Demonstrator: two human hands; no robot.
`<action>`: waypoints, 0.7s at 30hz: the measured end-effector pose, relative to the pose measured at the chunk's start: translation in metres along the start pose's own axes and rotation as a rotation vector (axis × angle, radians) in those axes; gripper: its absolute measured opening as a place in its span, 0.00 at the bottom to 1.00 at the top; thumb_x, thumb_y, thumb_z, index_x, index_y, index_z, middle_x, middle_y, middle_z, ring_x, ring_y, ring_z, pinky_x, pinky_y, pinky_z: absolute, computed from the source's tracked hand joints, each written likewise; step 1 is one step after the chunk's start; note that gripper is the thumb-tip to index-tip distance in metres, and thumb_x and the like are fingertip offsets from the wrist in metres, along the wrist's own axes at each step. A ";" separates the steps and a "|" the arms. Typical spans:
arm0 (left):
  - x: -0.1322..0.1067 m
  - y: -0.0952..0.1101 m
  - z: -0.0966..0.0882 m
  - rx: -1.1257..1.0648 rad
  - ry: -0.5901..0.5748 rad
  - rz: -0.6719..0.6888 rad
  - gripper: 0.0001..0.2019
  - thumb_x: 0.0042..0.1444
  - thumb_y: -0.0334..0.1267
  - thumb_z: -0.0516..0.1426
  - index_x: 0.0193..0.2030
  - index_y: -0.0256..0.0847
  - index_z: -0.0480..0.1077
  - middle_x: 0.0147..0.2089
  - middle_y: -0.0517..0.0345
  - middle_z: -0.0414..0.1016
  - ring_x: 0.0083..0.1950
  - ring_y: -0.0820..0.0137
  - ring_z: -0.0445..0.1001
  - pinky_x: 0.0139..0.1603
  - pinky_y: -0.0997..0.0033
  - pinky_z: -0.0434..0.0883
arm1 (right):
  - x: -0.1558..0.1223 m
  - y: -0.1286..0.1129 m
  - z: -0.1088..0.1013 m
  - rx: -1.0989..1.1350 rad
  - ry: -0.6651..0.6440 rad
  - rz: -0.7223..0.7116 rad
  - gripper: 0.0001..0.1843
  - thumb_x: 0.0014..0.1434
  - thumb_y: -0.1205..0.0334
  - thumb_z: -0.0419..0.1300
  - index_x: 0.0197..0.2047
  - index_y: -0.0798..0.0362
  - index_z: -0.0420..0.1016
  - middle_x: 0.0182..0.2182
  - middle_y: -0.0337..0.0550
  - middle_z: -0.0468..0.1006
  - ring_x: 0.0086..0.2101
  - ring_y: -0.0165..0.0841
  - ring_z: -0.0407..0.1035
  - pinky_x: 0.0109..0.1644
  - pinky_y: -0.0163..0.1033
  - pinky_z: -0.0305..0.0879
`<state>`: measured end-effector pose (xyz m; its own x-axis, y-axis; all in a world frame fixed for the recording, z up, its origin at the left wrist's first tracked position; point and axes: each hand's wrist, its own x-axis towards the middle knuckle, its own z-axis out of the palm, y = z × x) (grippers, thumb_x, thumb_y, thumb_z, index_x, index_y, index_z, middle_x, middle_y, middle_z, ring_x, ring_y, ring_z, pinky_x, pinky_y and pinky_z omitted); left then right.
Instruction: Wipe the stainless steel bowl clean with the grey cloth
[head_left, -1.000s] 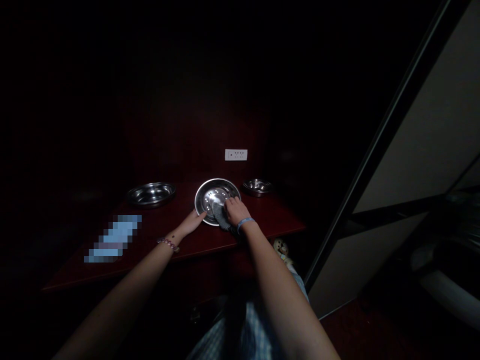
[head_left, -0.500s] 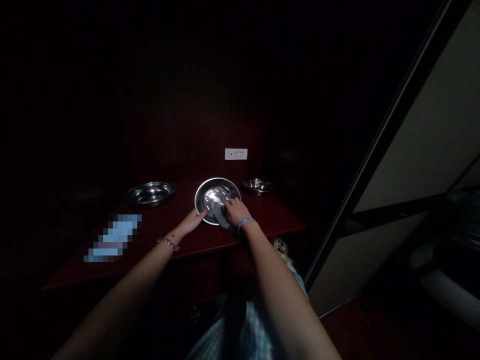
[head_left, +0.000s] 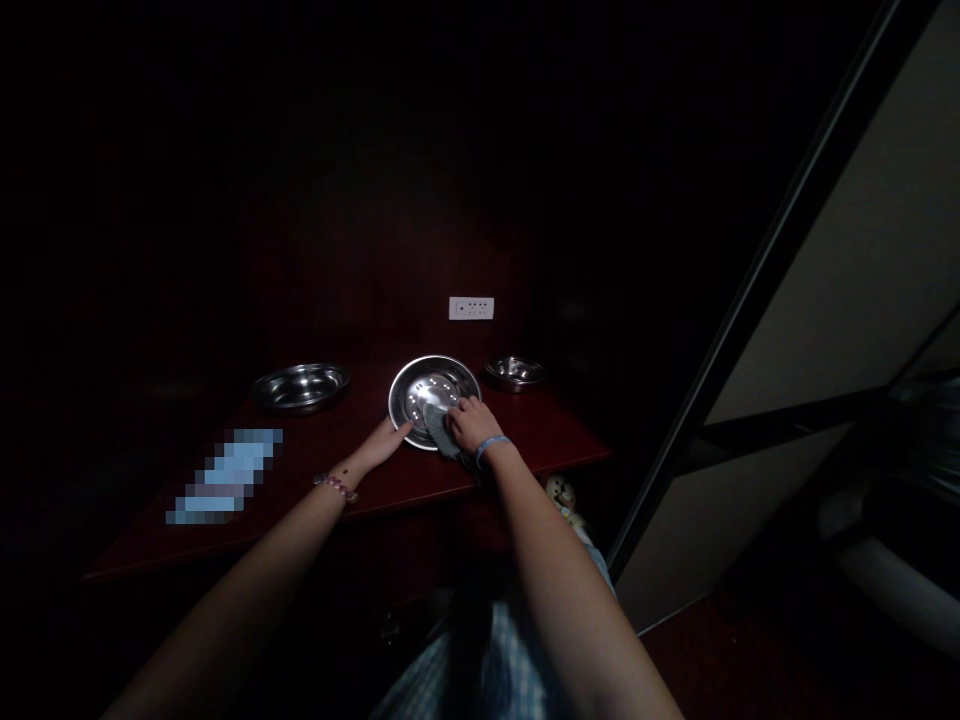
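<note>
A round, shiny steel plate (head_left: 431,372) with a raised rim is tilted up toward me over the dark red desk. My left hand (head_left: 384,441) grips its lower left rim, the thumb on the inner side and the other fingers hidden behind. Bunched in my right hand (head_left: 472,424) is a grey cloth (head_left: 441,430), pressed against the plate's inner face at the lower right. The fingers of that hand are bent over the cloth. Small bright reflections dot the plate's centre.
On the desk (head_left: 420,485), a larger steel dish (head_left: 301,388) lies at left and smaller steel bowls (head_left: 514,373), seemingly stacked, at right. A blurred-out blue item (head_left: 229,477) lies front left. A white socket (head_left: 471,308) is on the back wall. A pale panel (head_left: 817,300) leans at right.
Almost nothing differs. Both hands, the plate and the cloth stay in practically the same place, and the view shifts very slightly.
</note>
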<state>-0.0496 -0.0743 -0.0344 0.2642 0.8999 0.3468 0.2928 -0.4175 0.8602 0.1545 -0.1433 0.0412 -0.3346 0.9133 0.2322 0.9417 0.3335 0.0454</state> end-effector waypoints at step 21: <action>-0.001 -0.001 0.000 0.016 0.020 0.030 0.30 0.58 0.54 0.55 0.59 0.34 0.69 0.62 0.40 0.74 0.66 0.50 0.67 0.70 0.47 0.58 | 0.003 0.004 0.003 0.030 0.006 0.000 0.16 0.66 0.68 0.50 0.51 0.55 0.75 0.51 0.55 0.74 0.51 0.41 0.64 0.53 0.43 0.61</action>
<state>-0.0500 -0.0749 -0.0361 0.2548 0.8894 0.3795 0.2995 -0.4457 0.8436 0.1567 -0.1383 0.0390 -0.3342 0.9119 0.2382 0.9401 0.3404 0.0158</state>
